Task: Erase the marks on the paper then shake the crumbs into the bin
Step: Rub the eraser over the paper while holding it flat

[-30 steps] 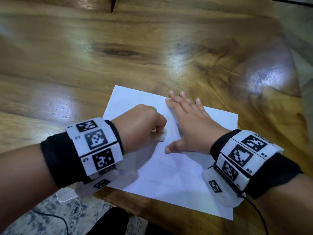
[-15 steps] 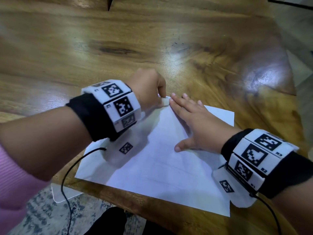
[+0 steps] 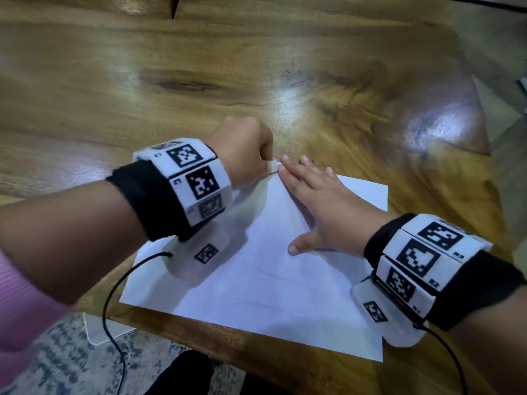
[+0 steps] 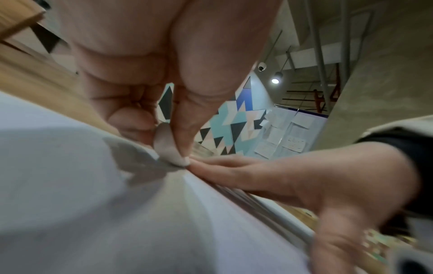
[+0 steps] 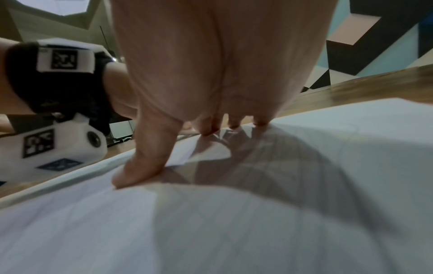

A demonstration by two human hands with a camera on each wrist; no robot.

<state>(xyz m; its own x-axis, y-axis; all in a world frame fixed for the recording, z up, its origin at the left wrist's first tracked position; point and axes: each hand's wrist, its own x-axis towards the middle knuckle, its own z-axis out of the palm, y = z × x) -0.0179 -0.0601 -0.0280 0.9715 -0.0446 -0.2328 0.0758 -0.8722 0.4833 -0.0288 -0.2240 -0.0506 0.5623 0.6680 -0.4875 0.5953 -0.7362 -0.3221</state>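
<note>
A white sheet of paper (image 3: 256,280) lies on the wooden table (image 3: 142,81) near its front edge. My left hand (image 3: 245,149) pinches a small white eraser (image 3: 273,166) and holds it down at the paper's far corner; in the left wrist view the eraser (image 4: 167,146) sits between thumb and forefinger, touching the sheet (image 4: 70,185). My right hand (image 3: 319,203) lies flat on the paper with straight fingers, its fingertips right beside the eraser. Seen from the right wrist, the thumb (image 5: 143,166) presses the sheet (image 5: 234,222). Faint pencil lines show on the paper.
The table's front edge (image 3: 256,354) runs just below the paper, with a patterned rug (image 3: 71,360) on the floor beneath. A black cable (image 3: 114,295) trails from my left wrist over the edge. No bin is in view.
My left hand has carried the eraser from the middle of the sheet up to its far corner. The right hand has stayed flat on the paper.
</note>
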